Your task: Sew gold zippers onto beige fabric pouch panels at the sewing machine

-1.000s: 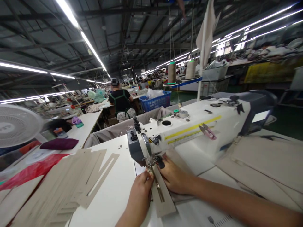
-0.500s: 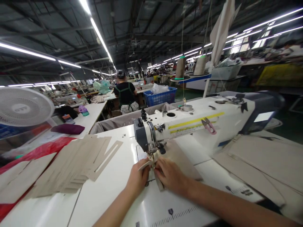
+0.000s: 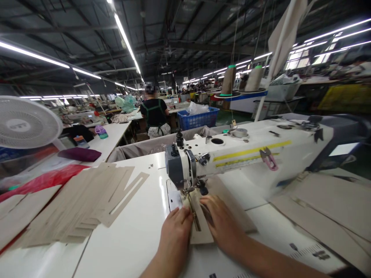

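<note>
A beige slotted panel (image 3: pixel 203 234) lies under the presser foot (image 3: pixel 189 192) of a white sewing machine (image 3: pixel 249 154). A narrow zipper with metallic parts (image 3: pixel 196 218) shows in its slot. My left hand (image 3: pixel 176 231) is closed at the panel's left edge, fingers together near the zipper; its fingertips are partly hidden. On the other side, my right hand (image 3: pixel 222 222) rests with fingers stretched out and apart on the panel's right side. Under and behind that hand lies a larger beige piece (image 3: pixel 228 197).
Overlapping slotted beige panels (image 3: pixel 84 197) lie at left beside red plastic (image 3: pixel 43 181). More beige pieces (image 3: pixel 324 208) lie at right. Pink-handled thread snips (image 3: pixel 269 159) sit against the machine arm. A fan (image 3: pixel 26 121) stands at left; a co-worker (image 3: pixel 155 114) is ahead, near a blue basket (image 3: pixel 198 117).
Both hands have come toward me and moved apart, from a pinch close at the needle to either side of the slot. The panel now lies flatter, with its zipper showing. The view has shifted slightly.
</note>
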`<state>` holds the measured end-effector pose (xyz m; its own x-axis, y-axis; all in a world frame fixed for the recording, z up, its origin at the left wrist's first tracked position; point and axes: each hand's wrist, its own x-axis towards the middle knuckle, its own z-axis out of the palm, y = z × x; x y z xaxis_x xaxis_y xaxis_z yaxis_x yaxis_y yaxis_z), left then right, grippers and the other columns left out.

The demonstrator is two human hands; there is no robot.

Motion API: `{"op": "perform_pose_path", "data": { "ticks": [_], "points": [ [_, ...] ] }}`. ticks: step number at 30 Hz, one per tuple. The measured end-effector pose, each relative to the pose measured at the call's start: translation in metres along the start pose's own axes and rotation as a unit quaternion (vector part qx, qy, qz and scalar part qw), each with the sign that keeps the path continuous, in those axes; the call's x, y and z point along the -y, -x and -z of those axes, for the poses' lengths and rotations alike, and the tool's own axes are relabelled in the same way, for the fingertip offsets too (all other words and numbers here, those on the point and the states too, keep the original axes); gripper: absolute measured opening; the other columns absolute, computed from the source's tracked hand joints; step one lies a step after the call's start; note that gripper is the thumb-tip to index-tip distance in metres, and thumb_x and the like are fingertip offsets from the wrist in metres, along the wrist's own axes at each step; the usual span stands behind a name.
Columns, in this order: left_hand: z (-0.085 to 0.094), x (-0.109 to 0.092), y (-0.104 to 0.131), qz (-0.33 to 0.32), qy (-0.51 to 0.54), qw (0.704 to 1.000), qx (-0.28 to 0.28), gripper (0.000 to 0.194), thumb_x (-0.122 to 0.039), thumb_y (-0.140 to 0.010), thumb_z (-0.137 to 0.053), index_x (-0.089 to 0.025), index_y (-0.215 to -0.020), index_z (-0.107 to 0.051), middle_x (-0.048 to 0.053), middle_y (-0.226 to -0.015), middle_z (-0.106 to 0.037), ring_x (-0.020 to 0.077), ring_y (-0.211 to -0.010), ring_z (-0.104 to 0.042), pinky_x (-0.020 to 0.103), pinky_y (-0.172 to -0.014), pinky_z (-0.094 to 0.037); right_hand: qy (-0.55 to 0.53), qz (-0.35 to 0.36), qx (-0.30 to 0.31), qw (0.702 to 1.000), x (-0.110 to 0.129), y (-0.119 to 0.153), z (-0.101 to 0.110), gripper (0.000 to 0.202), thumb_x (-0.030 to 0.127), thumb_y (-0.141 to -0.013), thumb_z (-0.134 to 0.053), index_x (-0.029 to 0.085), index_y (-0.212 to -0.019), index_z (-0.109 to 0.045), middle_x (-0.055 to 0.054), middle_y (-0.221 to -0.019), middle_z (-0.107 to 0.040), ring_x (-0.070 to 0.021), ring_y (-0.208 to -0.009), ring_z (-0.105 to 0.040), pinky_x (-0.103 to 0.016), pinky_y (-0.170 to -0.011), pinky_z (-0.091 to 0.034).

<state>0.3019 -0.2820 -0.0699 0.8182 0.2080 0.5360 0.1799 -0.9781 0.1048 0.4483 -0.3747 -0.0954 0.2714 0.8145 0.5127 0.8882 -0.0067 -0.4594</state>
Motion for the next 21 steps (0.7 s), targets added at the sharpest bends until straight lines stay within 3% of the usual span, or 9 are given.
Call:
{"op": "perform_pose_path", "data": {
  "ticks": [4, 9, 15, 21],
  "points": [
    [-0.006, 0.002, 0.004, -0.006, -0.014, 1.000, 0.008, 0.031, -0.007, -0.082, -0.042, -0.012, -0.106, -0.061, 0.014, -0.109, -0.065, 0.0238, -0.097, -0.063, 0.042, -0.086, -0.054, 0.083, -0.025, 0.058, 0.995, 0.003, -0.002, 0.004, 0.036, 0.012, -0.079, -0.047, 0.013, -0.113, -0.058, -0.014, -0.120, -0.056, -0.0285, -0.114, -0.046, -0.047, -0.093, -0.037],
    [-0.009, 0.005, 0.001, -0.024, -0.013, 1.000, -0.001, 0.029, -0.006, -0.085, -0.038, -0.010, -0.100, -0.062, 0.015, -0.106, -0.065, 0.0238, -0.098, -0.062, 0.041, -0.087, -0.054, 0.098, -0.019, 0.111, 0.989, 0.006, -0.008, 0.012, 0.042, 0.013, -0.082, -0.043, 0.012, -0.122, -0.054, -0.012, -0.128, -0.054, -0.0274, -0.113, -0.044, -0.045, -0.092, -0.035],
    [-0.007, 0.010, -0.012, -0.019, 0.014, 1.000, 0.004, 0.028, -0.007, -0.086, -0.037, -0.012, -0.098, -0.061, 0.013, -0.100, -0.065, 0.0233, -0.093, -0.061, 0.041, -0.081, -0.056, 0.115, -0.012, 0.106, 0.988, 0.005, -0.018, 0.011, 0.038, 0.011, -0.082, -0.044, 0.016, -0.117, -0.058, -0.012, -0.126, -0.054, -0.0280, -0.110, -0.045, -0.044, -0.087, -0.035],
    [-0.013, 0.018, -0.017, -0.006, 0.029, 1.000, -0.007, 0.026, -0.006, -0.087, -0.037, -0.014, -0.095, -0.060, 0.010, -0.089, -0.062, 0.0212, -0.084, -0.060, 0.038, -0.074, -0.056, 0.087, -0.020, 0.082, 0.993, -0.002, -0.033, 0.006, 0.020, 0.015, -0.082, -0.051, 0.019, -0.097, -0.064, -0.009, -0.103, -0.061, -0.0255, -0.098, -0.049, -0.039, -0.080, -0.038]
  ]
}}
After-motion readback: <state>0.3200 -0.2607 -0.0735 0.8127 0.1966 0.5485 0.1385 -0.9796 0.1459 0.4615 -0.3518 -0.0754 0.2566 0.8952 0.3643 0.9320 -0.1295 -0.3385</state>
